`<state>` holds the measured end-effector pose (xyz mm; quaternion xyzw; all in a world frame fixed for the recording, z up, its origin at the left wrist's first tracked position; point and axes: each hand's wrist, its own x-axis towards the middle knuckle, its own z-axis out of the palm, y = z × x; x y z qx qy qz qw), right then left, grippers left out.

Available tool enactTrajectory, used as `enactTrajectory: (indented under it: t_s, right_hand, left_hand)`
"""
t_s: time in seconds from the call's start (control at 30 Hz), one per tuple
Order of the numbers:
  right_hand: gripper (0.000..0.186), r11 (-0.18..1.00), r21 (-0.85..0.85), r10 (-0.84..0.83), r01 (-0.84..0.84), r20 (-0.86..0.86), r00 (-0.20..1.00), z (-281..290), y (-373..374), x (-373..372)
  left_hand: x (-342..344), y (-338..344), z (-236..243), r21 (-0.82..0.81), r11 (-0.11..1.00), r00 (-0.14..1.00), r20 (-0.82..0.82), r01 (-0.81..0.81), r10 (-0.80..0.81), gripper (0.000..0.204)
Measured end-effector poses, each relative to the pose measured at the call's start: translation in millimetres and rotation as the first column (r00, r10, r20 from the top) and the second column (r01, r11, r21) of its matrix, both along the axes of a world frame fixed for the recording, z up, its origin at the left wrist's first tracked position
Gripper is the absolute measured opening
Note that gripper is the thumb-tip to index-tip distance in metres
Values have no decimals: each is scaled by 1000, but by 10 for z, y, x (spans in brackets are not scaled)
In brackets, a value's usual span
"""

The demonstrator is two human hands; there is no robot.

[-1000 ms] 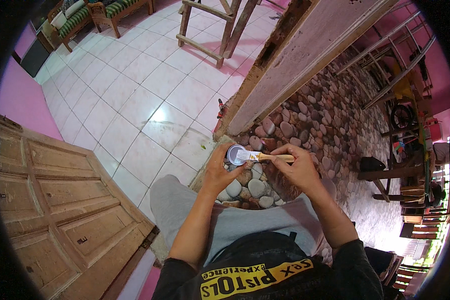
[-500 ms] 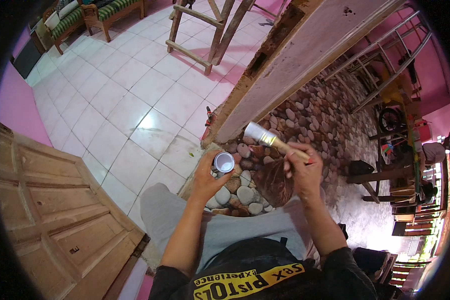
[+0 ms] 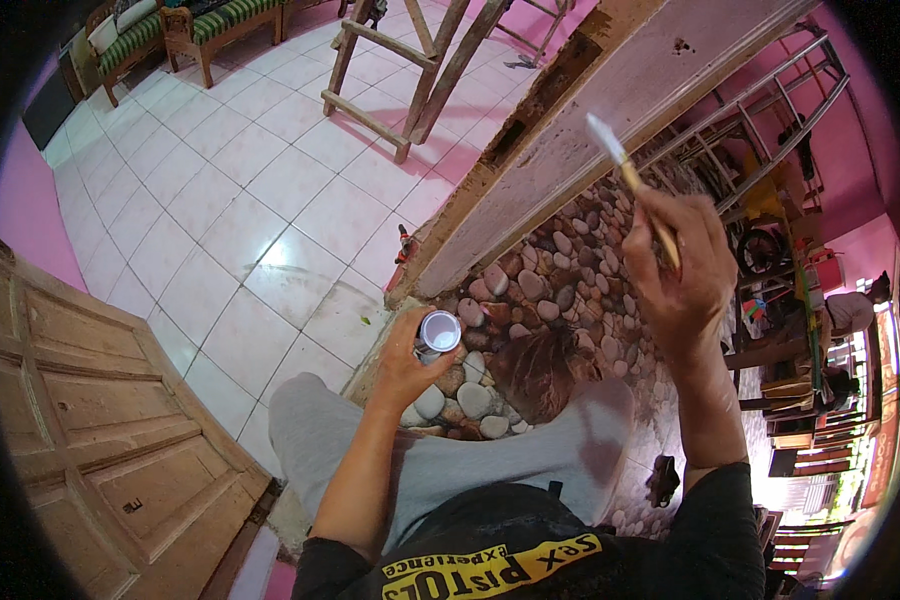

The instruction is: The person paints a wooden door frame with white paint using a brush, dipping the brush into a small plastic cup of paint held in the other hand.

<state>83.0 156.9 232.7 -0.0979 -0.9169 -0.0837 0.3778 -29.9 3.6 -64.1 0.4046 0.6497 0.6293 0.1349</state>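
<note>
Item: paint brush (image 3: 631, 178), pale bristles, light wooden handle. Grasped by the right hand (image 3: 682, 258), the handle between thumb and fingers. Bristles blurred, in front of the bare-edged wall (image 3: 560, 165); contact cannot be told.

Item: small open cup (image 3: 441, 331), pale inside, mouth upward. Clasped by the left hand (image 3: 404, 352), fingers and thumb around its side; seen over the seam between the tiled floor's (image 3: 215, 255) edge and the pebble-patterned floor (image 3: 560, 285), near the wall's lower corner.

Step in hand, by judgement: presenting the brush to the wall, cup kept apart as supply. The next move seems to call for a steady wrist, bristles laid flat and light, cup kept level.

Pose: right forearm raised and reaching forward, wrist above the cup's place in view; left forearm low, angled inward over the knee.
</note>
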Motion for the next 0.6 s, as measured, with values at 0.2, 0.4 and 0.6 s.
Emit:
enactTrajectory:
  t_s: [0.2,0.4,0.6]
  right_hand:
    - [24,989,-134,-10,61,350,937,-502,-31,34]
    - [23,998,-49,-39,42,71,997,29,72,-80]
    - [24,998,-56,5,9,235,972,-345,-107,-98]
  left_hand:
    - [-4,36,-39,19,999,998,51,28,-29,56]
    - [-24,6,-71,41,999,1000,15,8,-9,54]
    - [-18,9,-24,24,1000,1000,24,15,-15,53]
